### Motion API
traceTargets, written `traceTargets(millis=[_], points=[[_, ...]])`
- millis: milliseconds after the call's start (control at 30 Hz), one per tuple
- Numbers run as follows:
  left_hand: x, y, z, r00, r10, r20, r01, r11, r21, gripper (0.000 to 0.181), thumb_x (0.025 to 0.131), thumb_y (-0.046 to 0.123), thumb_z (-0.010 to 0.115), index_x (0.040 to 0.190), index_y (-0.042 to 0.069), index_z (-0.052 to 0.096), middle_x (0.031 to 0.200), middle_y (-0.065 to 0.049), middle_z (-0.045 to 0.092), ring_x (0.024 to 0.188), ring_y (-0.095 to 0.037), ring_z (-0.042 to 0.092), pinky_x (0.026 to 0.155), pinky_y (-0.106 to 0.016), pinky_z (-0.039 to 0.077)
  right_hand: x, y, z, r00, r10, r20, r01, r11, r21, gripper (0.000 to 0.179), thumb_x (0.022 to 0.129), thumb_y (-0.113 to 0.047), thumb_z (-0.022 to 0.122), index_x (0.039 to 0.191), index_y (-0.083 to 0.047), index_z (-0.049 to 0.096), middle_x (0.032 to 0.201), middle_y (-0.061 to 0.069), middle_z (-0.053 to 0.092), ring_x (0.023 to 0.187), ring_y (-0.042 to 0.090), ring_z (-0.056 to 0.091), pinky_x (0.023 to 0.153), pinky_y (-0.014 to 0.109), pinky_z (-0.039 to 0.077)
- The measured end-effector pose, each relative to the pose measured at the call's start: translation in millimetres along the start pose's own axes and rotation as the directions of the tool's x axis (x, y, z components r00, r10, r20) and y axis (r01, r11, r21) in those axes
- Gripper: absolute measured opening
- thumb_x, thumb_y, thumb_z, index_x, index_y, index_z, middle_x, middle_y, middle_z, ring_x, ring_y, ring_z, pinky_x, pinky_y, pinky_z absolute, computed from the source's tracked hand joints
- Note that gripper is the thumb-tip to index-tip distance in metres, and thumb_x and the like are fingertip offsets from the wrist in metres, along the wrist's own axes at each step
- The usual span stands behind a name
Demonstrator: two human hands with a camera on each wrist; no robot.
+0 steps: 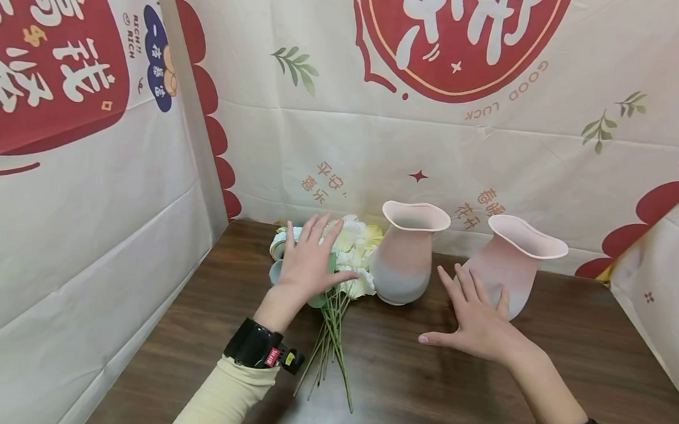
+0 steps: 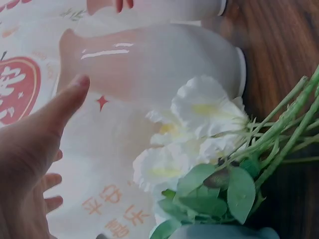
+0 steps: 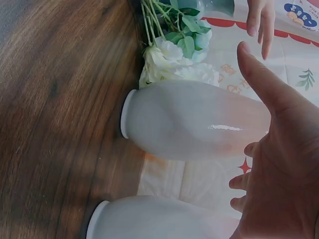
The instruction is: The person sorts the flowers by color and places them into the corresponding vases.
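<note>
Seen from the head view, the two hands are well apart, each with straight, spread fingers. The left hand [image 1: 308,258] is over a bunch of artificial flowers on the dark wooden counter [image 1: 183,332]; the white flowers [image 1: 352,241] show at its 2 to 3 o'clock, and their green stems [image 1: 333,340] run out towards 5 o'clock. At its 9 o'clock is a pale blue item [image 1: 275,271], too hidden to identify. The first vase [image 1: 401,260], pink shading to grey below a wavy rim, stands just beside the blooms at their 3 o'clock. The right hand [image 1: 475,315] has this vase at its 10 o'clock and the second vase [image 1: 509,266], of the same kind, at its 1 o'clock; its fingers overlap the latter, though I cannot tell whether they touch. Behind, at 12 o'clock, hangs a white cloth [image 1: 343,148] with red prints. A pale yellow sleeve [image 1: 223,391] covers the left forearm.
</note>
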State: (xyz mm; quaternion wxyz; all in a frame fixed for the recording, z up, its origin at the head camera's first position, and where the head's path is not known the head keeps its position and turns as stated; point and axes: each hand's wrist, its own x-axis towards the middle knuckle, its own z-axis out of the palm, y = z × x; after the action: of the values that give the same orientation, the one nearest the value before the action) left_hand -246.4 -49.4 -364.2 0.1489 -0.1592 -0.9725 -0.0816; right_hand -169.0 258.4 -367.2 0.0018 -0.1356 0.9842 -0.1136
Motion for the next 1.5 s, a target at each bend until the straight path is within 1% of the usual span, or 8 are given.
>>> traceTargets(millis=[200,500,800,900,1033,1100,1267,1500], points=[[-1.3,-16.4,-8.0,0.998,-0.06,-0.032,0.058,0.997,-0.059,0.1,0.077,0.074,0.068,0.158,0.031,0.028,0.167,-0.003,0.021,0.154,-0.028,0.021,0.124,-0.066,0.009,-1.4,-1.2,2.6,1.0,-0.003,0.003,0.003,1.0,0.019,0.127,0.068,-0.078,0.071,0.162,-0.019,0.009,0.164,0.027,0.01,0.149,0.052,0.01,0.1,0.089,0.002],[-8.0,-34.8,-14.3,0.994,-0.1,-0.034,0.095,0.989,-0.114,0.095,0.081,0.068,0.069,0.158,0.03,0.029,0.168,-0.004,0.019,0.153,-0.031,0.022,0.124,-0.067,0.008,-1.1,1.6,7.4,1.0,-0.001,0.015,0.001,0.999,0.043,0.126,0.069,-0.077,0.071,0.162,-0.019,0.008,0.164,0.027,0.009,0.149,0.053,0.007,0.1,0.089,-0.001],[-12.7,-49.8,-10.6,0.99,-0.129,-0.048,0.121,0.981,-0.154,0.092,0.082,0.064,0.071,0.158,0.032,0.029,0.167,-0.005,0.02,0.153,-0.032,0.023,0.124,-0.066,0.009,-1.9,3.2,9.6,1.0,0.002,0.017,-0.003,0.999,0.049,0.127,0.068,-0.081,0.069,0.162,-0.019,0.008,0.164,0.027,0.009,0.149,0.053,0.008,0.099,0.09,-0.001],[-14.8,-56.2,-8.6,0.987,-0.151,-0.046,0.141,0.974,-0.177,0.1,0.081,0.065,0.071,0.16,0.029,0.021,0.167,-0.005,0.02,0.153,-0.031,0.024,0.124,-0.066,0.011,-2.1,3.1,10.2,1.0,0.001,0.014,-0.002,0.999,0.045,0.127,0.069,-0.081,0.068,0.162,-0.02,0.008,0.164,0.027,0.01,0.148,0.053,0.009,0.099,0.09,0.0],[-18.0,-65.0,-5.5,0.98,-0.2,-0.025,0.188,0.952,-0.242,0.117,0.079,0.066,0.073,0.162,0.021,0.004,0.166,-0.009,0.023,0.152,-0.031,0.025,0.125,-0.062,0.015,-2.6,3.1,10.4,1.0,-0.001,0.012,0.001,0.999,0.046,0.125,0.069,-0.079,0.069,0.162,-0.02,0.008,0.164,0.028,0.011,0.148,0.053,0.01,0.099,0.091,0.0],[-19.9,-69.1,-3.7,0.976,-0.216,-0.017,0.202,0.937,-0.284,0.123,0.078,0.063,0.076,0.162,0.017,0.0,0.164,-0.013,0.027,0.151,-0.033,0.027,0.125,-0.058,0.018,-2.9,3.2,10.4,1.0,-0.001,0.015,0.0,0.999,0.047,0.125,0.07,-0.079,0.069,0.162,-0.02,0.008,0.164,0.028,0.01,0.148,0.053,0.009,0.099,0.091,0.0],[-26.4,-78.2,1.1,0.971,-0.239,0.024,0.232,0.905,-0.356,0.124,0.076,0.056,0.081,0.162,0.013,0.003,0.162,-0.016,0.029,0.151,-0.035,0.027,0.122,-0.053,0.03,-4.2,3.4,11.2,1.0,-0.001,0.017,0.0,0.999,0.051,0.122,0.071,-0.078,0.069,0.162,-0.021,0.01,0.164,0.028,0.011,0.148,0.053,0.009,0.099,0.09,0.0],[-34.1,-87.5,13.6,0.953,-0.27,0.136,0.302,0.869,-0.393,0.121,0.075,0.052,0.083,0.161,0.013,0.007,0.163,-0.015,0.028,0.151,-0.037,0.026,0.115,-0.061,0.037,-5.3,3.4,13.5,1.0,-0.005,0.016,0.004,0.999,0.052,0.119,0.072,-0.076,0.07,0.161,-0.021,0.012,0.163,0.029,0.012,0.148,0.054,0.01,0.098,0.091,0.002]])
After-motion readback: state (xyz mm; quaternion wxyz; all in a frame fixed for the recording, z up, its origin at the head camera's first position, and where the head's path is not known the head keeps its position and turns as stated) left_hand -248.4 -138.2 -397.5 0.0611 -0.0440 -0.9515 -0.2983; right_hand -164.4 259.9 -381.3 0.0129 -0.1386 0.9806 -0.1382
